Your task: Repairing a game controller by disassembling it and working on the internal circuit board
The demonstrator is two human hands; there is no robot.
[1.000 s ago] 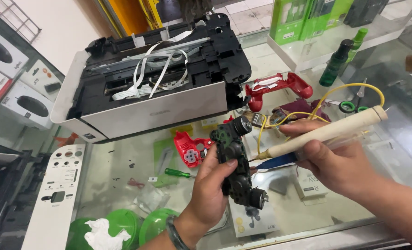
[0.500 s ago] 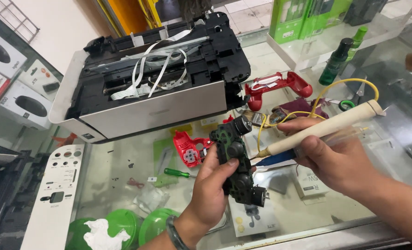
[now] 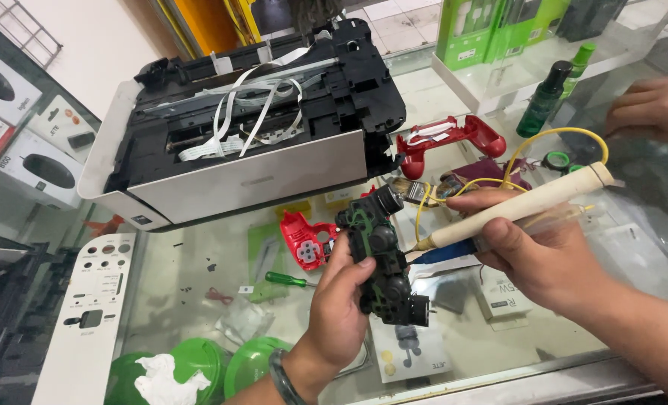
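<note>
Since the earlier pictures little has shifted: the soldering iron has tilted slightly and its tip has drawn in closer to the controller's innards, while the grip on the controller looks unchanged.

Going left to right: a white perforated panel (image 3: pixel 86 300) lies at the counter's left edge, with green lids (image 3: pixel 251 364) below it. Behind stands an opened printer (image 3: pixel 236 142), its white ribbon cables exposed. On the glass counter (image 3: pixel 191 262) lies a small green-handled screwdriver (image 3: pixel 285 280) beside a red shell piece (image 3: pixel 302 240).

The left hand (image 3: pixel 341 307) is closed around the stripped game controller (image 3: pixel 379 259), held upright above the counter, fingers wrapped on its left edge and thumb across the front. It looks light and rigid, but the bare green circuit film and dangling parts at its lower end seem fragile (best held by the black plastic frame edges, as now, and not by the film).

The right hand (image 3: pixel 544 255) grips the cream-handled soldering iron (image 3: pixel 514 206) like a pen, its tip beside the controller's right side; a yellow cord (image 3: pixel 552 139) loops behind it. Farther back sits a red controller shell (image 3: pixel 446 139) and a dark green bottle (image 3: pixel 544 97). Another person's hand (image 3: pixel 653 109) rests at the far right.
</note>
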